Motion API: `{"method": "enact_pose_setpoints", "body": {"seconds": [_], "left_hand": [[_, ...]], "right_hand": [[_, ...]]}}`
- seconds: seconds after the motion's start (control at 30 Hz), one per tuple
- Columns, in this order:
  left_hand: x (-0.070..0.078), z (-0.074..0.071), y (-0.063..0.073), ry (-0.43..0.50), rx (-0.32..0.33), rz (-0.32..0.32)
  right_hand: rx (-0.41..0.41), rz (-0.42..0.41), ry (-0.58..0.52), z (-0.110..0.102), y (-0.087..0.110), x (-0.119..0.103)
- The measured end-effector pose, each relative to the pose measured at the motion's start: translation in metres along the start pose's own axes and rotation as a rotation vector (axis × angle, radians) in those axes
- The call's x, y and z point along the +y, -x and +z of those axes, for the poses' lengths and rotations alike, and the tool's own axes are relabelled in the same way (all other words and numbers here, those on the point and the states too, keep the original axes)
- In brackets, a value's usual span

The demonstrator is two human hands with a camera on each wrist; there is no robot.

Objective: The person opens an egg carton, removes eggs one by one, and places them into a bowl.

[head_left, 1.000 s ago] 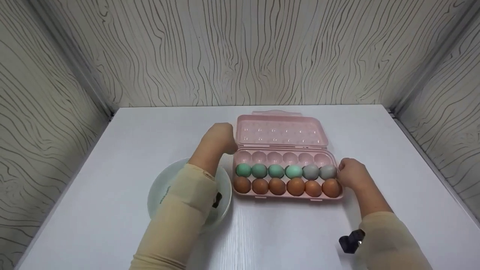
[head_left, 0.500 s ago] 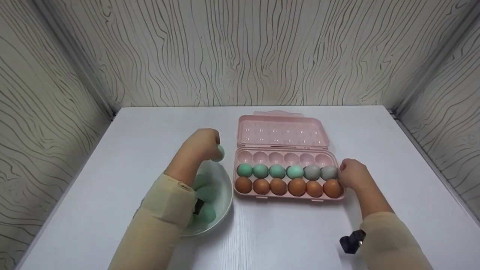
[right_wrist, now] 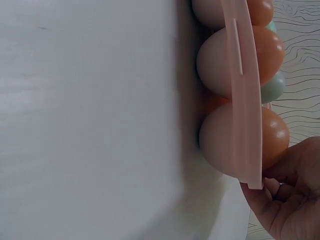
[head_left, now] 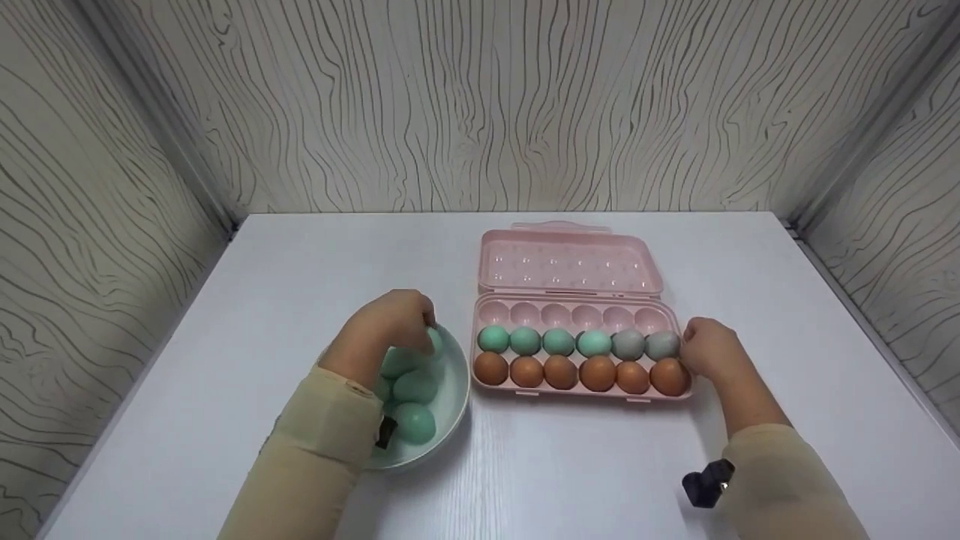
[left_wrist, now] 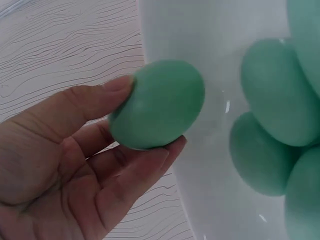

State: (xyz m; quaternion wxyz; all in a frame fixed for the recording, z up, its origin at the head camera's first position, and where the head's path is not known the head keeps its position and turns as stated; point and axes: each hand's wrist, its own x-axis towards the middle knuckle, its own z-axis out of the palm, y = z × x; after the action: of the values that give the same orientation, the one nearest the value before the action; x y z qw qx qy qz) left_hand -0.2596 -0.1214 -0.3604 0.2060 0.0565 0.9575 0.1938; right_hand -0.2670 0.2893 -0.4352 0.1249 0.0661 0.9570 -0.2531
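Observation:
My left hand is over the back of a white bowl at the left. Its thumb and fingers grip a green egg, seen at the bowl's edge in the left wrist view. Several more green eggs lie in the bowl, partly hidden by the left forearm. Right of the bowl stands a pink egg carton with its lid laid back. Brown eggs fill its front row, green and greyish eggs the middle row; the back row's cups are bare. My right hand pinches the carton's right edge.
Both things stand on a white table. Wood-grain patterned panels rise behind it and on both sides. A small black device sits by the right sleeve, and a dark piece shows beside the left sleeve.
My left hand has moved from the carton's left side back and down to the bowl, and the green egg now shows in its fingers. The right hand stays at the carton's edge.

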Motion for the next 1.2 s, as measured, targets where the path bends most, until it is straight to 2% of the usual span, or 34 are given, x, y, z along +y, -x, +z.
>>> {"method": "enact_pose_setpoints", "body": {"seconds": [0.17, 0.43, 0.93, 1.2], "left_hand": [[-0.005, 0.01, -0.004, 0.027, -0.03, -0.04], [-0.01, 0.018, -0.01, 0.021, -0.012, -0.05], [-0.006, 0.027, -0.006, 0.051, -0.019, -0.125], [-0.004, 0.02, -0.005, -0.021, -0.047, -0.077]], "right_hand": [[0.013, -0.012, 0.017, 0.0, 0.001, 0.001], [-0.005, 0.012, 0.005, 0.001, 0.001, -0.001], [-0.003, 0.002, 0.002, 0.002, 0.0, 0.0], [0.012, -0.03, -0.003, 0.001, 0.0, 0.001]]}}
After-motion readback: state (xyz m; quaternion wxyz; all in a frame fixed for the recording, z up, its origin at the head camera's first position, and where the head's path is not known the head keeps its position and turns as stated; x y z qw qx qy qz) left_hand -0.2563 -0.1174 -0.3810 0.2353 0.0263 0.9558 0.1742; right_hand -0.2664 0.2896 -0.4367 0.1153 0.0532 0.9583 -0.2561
